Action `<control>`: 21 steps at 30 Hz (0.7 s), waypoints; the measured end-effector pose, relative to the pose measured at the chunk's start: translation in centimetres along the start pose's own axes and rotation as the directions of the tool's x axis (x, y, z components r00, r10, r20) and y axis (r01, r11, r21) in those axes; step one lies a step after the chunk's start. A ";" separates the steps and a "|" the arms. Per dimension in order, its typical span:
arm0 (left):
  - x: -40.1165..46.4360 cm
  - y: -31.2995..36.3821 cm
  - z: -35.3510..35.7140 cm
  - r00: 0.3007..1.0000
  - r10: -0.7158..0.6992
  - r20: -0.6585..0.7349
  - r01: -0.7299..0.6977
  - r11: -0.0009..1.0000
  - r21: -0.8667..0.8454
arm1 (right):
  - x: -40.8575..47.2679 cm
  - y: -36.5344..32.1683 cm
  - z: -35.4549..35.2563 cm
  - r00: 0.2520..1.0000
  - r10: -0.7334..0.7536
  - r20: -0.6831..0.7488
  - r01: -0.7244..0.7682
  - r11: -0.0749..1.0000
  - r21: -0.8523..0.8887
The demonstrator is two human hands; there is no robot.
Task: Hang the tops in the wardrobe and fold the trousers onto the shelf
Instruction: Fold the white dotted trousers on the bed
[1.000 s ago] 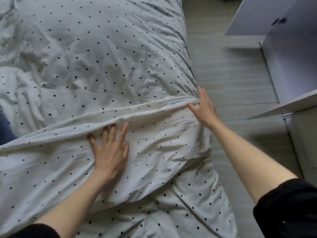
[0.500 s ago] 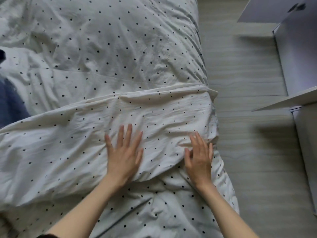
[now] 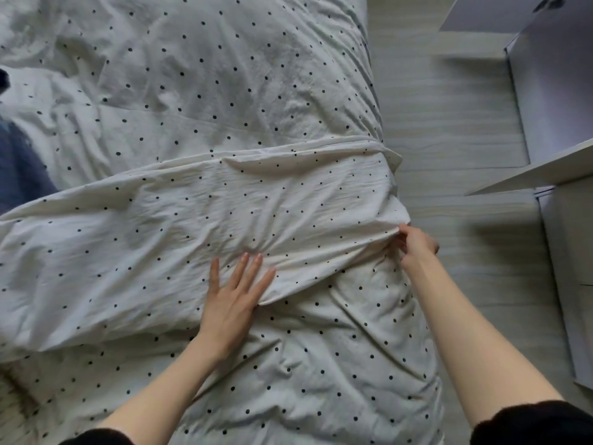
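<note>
A cream garment with small black dots (image 3: 199,226) lies spread across a bed with a matching dotted duvet (image 3: 224,75). My left hand (image 3: 232,293) presses flat on the garment's near edge, fingers straight. My right hand (image 3: 415,244) pinches the garment's right end at the bed's side, lifting the fabric a little. Which kind of garment it is cannot be told, as it blends with the bedding.
A dark blue piece of clothing (image 3: 19,165) shows at the left edge of the bed. White wardrobe panels and a shelf edge (image 3: 529,168) stand on the right over a pale wood floor (image 3: 449,107).
My right hand moved from lying flat on the garment to its right end and took hold of the fabric. My left hand stayed flat in nearly the same place.
</note>
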State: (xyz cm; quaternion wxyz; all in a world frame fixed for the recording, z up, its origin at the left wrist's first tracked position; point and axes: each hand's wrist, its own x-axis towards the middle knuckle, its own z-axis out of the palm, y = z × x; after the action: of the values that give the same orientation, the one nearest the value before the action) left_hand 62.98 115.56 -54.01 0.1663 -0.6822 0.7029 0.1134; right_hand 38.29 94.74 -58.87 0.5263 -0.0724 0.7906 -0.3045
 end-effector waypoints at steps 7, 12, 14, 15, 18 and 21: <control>-0.1 0.0 0.7 1.000 0.002 0.012 -0.002 1.000 0.010 | -0.2 0.1 -0.3 1.000 0.022 0.009 -0.021 0.999 -0.046; 0.0 -0.2 0.9 1.000 -0.011 0.020 0.012 1.000 -0.009 | -0.8 0.0 1.1 0.999 0.010 -0.051 -0.010 1.000 0.008; 0.0 -0.2 1.1 0.998 -0.010 0.070 0.011 1.000 -0.012 | -0.9 -0.1 1.1 0.987 -0.082 -0.135 0.064 0.989 -0.134; 0.1 -0.3 1.6 0.996 -0.015 0.091 0.015 1.000 0.003 | -1.2 0.1 1.0 0.975 -0.149 -0.166 0.096 0.952 -0.291; -0.5 -0.8 2.2 0.992 -0.068 0.111 0.066 0.998 0.020 | -3.0 1.2 0.9 0.930 -0.363 -0.055 0.240 0.715 -0.657; -2.5 -1.3 1.7 0.989 -0.141 0.042 0.145 0.985 -0.096 | -5.7 2.6 1.9 0.814 -0.527 0.243 0.488 0.394 -0.779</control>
State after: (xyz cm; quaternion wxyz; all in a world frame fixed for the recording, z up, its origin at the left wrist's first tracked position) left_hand 64.49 118.42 -54.51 0.1524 -0.7362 0.6426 0.1476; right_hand 42.99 98.51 -56.37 0.2964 -0.5358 0.7889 -0.0528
